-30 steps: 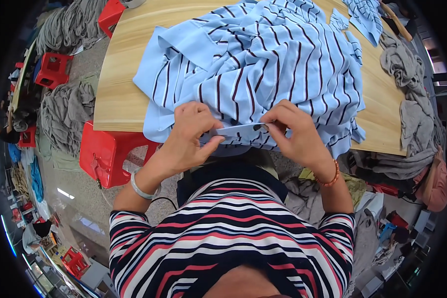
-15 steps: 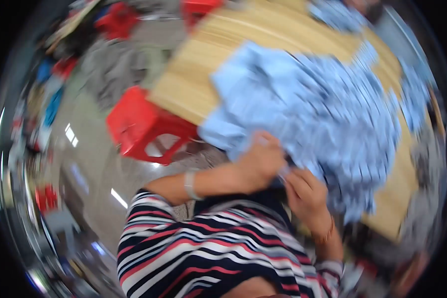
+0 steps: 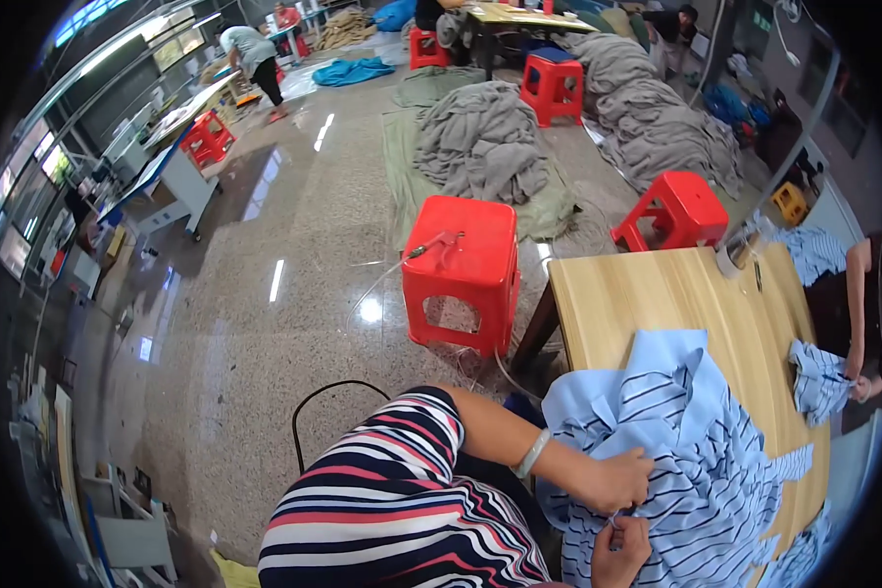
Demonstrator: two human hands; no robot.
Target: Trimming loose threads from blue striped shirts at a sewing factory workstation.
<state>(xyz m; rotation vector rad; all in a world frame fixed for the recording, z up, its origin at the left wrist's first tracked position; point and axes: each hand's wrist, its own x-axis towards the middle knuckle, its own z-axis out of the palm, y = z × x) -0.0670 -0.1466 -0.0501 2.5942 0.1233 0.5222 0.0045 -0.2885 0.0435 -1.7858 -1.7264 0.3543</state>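
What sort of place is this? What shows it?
Probably a garment workshop: striped light-blue fabric piled on a wooden table, a large heap of grey fabric beyond, and a co-worker holding similar striped cloth.

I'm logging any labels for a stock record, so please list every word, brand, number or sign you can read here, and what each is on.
None can be read.
Striped blue cloth: stripes and plain blue areas show, no readable lettering.
Nearest red stool: no readable marking.
White table at the far left: too small and blurred to tell whether it carries any text.
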